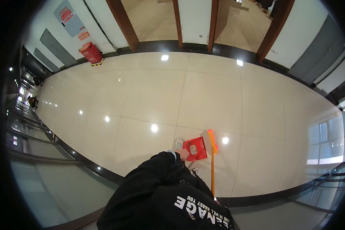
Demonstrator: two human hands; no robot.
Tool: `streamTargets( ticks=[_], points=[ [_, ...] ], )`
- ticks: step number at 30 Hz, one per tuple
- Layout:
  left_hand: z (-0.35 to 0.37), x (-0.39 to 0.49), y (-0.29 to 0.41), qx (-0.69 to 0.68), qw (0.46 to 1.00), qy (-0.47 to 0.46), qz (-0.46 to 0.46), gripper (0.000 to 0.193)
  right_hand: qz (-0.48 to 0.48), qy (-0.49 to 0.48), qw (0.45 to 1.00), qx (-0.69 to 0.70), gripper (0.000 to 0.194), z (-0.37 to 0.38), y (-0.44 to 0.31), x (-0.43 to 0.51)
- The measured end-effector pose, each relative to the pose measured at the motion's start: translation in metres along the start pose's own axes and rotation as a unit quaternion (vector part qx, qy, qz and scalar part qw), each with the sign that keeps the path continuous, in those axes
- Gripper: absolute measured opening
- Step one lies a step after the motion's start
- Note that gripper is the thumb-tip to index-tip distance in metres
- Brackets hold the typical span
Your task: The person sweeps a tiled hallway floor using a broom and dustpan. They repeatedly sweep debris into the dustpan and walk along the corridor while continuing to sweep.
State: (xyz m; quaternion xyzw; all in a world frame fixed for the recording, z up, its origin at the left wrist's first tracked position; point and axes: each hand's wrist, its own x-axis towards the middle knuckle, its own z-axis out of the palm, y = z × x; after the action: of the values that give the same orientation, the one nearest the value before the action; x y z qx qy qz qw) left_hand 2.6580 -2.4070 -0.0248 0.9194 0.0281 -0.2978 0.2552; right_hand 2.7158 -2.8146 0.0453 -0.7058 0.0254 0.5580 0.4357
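In front of my body, a red plastic dustpan (199, 144) is low over the floor, with a pale patch, a sticker or scrap, in its middle. My left hand (182, 154), in a black sleeve, closes at the dustpan's left edge; my hand and arm hide the handle. A crumpled clear plastic bag (178, 143) shows just beyond this hand. To the dustpan's right is a broom (212, 141) with an orange and pink head and a long orange handle. That handle runs back to my right side, where only a sliver of my right hand (217, 202) appears.
Glossy cream floor tiles (149, 95) reflect the ceiling lights. Two doorways with brown frames (176, 23) open in the far wall. A red box (91, 53) stands by that wall at left. Glass panels (60, 178) run behind me; a person (32, 102) is far down the corridor.
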Motion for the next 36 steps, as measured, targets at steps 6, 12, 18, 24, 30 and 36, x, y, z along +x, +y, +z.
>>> streamTargets(
  ticks=[6, 12, 18, 24, 30, 36],
  points=[
    [0.007, 0.018, -0.013, -0.041, 0.999, 0.003, 0.028, 0.029, -0.001, 0.02, 1.0, -0.008, 0.047, 0.012, -0.076, 0.023],
    [0.001, 0.017, -0.041, -0.112, 0.993, 0.045, -0.01, 0.022, -0.005, 0.015, 0.999, -0.042, 0.047, 0.023, -0.136, 0.068],
    [-0.044, -0.031, -0.093, -0.199, 0.971, 0.134, -0.024, 0.023, -0.015, -0.034, 0.991, -0.126, 0.047, 0.056, -0.218, 0.138],
    [-0.071, -0.045, -0.125, -0.238, 0.929, 0.276, -0.057, 0.018, -0.026, -0.073, 0.976, -0.204, 0.047, 0.092, -0.287, 0.192],
    [-0.091, -0.054, -0.147, -0.218, 0.926, 0.284, -0.115, 0.02, -0.036, -0.106, 0.958, -0.264, 0.047, 0.118, -0.341, 0.228],
    [-0.098, -0.044, -0.156, -0.235, 0.903, 0.313, -0.177, 0.018, -0.042, -0.117, 0.947, -0.297, 0.047, 0.099, -0.373, 0.246]
  ],
)
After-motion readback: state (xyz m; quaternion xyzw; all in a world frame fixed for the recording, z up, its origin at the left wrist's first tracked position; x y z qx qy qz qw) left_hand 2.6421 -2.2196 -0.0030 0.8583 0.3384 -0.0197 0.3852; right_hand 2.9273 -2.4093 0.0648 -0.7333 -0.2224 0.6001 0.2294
